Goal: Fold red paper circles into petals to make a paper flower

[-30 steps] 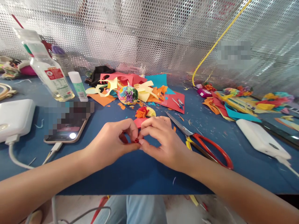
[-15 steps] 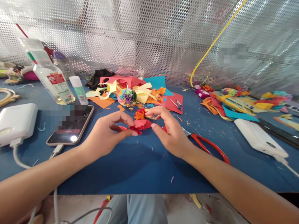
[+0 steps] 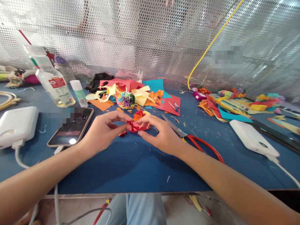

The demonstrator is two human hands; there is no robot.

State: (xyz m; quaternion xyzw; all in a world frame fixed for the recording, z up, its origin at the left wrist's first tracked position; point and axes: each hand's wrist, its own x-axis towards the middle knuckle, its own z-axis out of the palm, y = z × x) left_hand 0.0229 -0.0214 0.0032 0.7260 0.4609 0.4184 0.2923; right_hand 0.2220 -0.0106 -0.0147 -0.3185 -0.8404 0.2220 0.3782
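My left hand (image 3: pixel 106 128) is closed in a pinch, thumb and forefinger on a crumpled red paper flower (image 3: pixel 133 126). From the other side my right hand (image 3: pixel 159 132) has its bent fingers and thumb round the same red paper, some of which shows between them; its exact contact is partly hidden. Just behind the fingers sits an orange paper flower (image 3: pixel 138 115) with red paper round it. A small red scrap (image 3: pixel 122 133) lies under my left fingertips. Red-handled scissors (image 3: pixel 197 142) lie open-air on the table, right of my right hand.
A multicoloured paper flower ball (image 3: pixel 126 100) stands before a heap of cut paper (image 3: pixel 122 84). To the left are a bottle (image 3: pixel 53 84), a glue stick (image 3: pixel 79 93), a phone (image 3: pixel 71 128) and a white power bank (image 3: pixel 20 125). Another power bank (image 3: pixel 254 137) lies right.
My right hand has moved left onto the red paper, its fingers drawing in around it. The scissors' blades now show more fully. The view has shifted slightly.
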